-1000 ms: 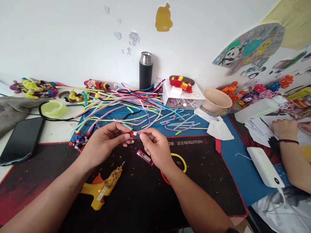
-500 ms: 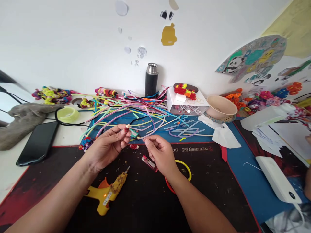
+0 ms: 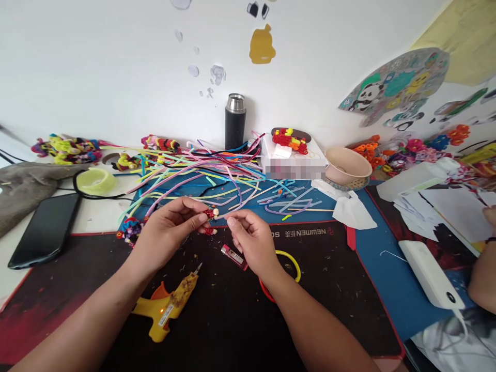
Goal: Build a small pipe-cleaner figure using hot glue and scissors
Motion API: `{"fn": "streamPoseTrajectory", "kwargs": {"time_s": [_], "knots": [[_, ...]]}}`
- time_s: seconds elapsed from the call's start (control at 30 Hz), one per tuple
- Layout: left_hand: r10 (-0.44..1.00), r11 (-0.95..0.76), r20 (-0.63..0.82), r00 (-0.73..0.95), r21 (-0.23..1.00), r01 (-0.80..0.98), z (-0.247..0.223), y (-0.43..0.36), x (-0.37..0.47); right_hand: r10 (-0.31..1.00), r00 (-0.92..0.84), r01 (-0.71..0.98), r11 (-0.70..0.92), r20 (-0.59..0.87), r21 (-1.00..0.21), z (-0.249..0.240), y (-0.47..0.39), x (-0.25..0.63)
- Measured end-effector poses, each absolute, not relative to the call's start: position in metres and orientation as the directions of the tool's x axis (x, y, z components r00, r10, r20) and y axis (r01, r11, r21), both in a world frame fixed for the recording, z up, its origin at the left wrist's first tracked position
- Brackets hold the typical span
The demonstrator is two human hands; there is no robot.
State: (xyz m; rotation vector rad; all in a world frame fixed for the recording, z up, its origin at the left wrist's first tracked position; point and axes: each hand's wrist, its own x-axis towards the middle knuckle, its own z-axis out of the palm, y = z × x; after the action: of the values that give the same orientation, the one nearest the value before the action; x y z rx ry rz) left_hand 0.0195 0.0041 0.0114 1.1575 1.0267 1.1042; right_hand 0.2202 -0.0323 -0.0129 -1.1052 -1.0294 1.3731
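Observation:
Between the fingertips of my left hand (image 3: 170, 227) is a small red piece (image 3: 210, 213) with a pale tip, pointing right. My right hand (image 3: 250, 238) is closed in a pinch just beside that tip; whatever it holds is too small to make out. A second red piece with a pale end (image 3: 209, 231) lies just below. A red lighter (image 3: 234, 257) rests on the black mat (image 3: 217, 320) under my right hand. The yellow glue gun (image 3: 167, 306) lies below my left hand, its nozzle pointing up and right.
Colourful pipe cleaners (image 3: 194, 170) are heaped behind my hands. A black flask (image 3: 235, 124), a pink bowl (image 3: 347, 166) and a white box (image 3: 313, 150) stand at the back. A phone (image 3: 45, 230) lies left; a white device (image 3: 430, 276) and another person's arm (image 3: 482, 274) are right.
The red piece in my left hand has tilted from upright to sideways and moved right, closer to my right fingertips. The whole view has shifted slightly.

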Motion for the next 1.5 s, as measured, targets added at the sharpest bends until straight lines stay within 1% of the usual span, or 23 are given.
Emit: {"fn": "streamPoseTrajectory", "kwargs": {"time_s": [0.2, 0.47, 0.73, 0.9, 1.13, 1.5], "knots": [[0.984, -0.055, 0.037, 0.175, 0.994, 0.098, 0.018, -0.003, 0.024, 0.995, -0.034, -0.220, -0.094, -0.089, -0.971, -0.013, -0.032, 0.221], [0.981, -0.088, 0.047, 0.187, 0.972, 0.219, 0.023, -0.005, 0.026, 0.995, -0.034, -0.214, -0.101, -0.096, -0.972, -0.013, -0.032, 0.221], [0.976, -0.132, 0.087, 0.199, 0.966, 0.224, 0.022, -0.006, 0.026, 0.994, -0.031, -0.188, -0.105, -0.101, -0.977, -0.011, -0.032, 0.221], [0.976, -0.116, 0.072, 0.204, 0.970, 0.213, 0.022, -0.007, 0.025, 0.994, -0.030, -0.165, -0.111, -0.108, -0.980, -0.011, -0.032, 0.221], [0.974, -0.119, 0.072, 0.217, 0.969, 0.215, 0.021, -0.007, 0.026, 0.995, -0.040, -0.178, -0.095, -0.089, -0.979, -0.012, -0.033, 0.221], [0.974, -0.112, 0.064, 0.218, 0.970, 0.217, 0.022, -0.007, 0.025, 0.994, -0.049, -0.185, -0.110, -0.102, -0.977, -0.011, -0.033, 0.220]]}}
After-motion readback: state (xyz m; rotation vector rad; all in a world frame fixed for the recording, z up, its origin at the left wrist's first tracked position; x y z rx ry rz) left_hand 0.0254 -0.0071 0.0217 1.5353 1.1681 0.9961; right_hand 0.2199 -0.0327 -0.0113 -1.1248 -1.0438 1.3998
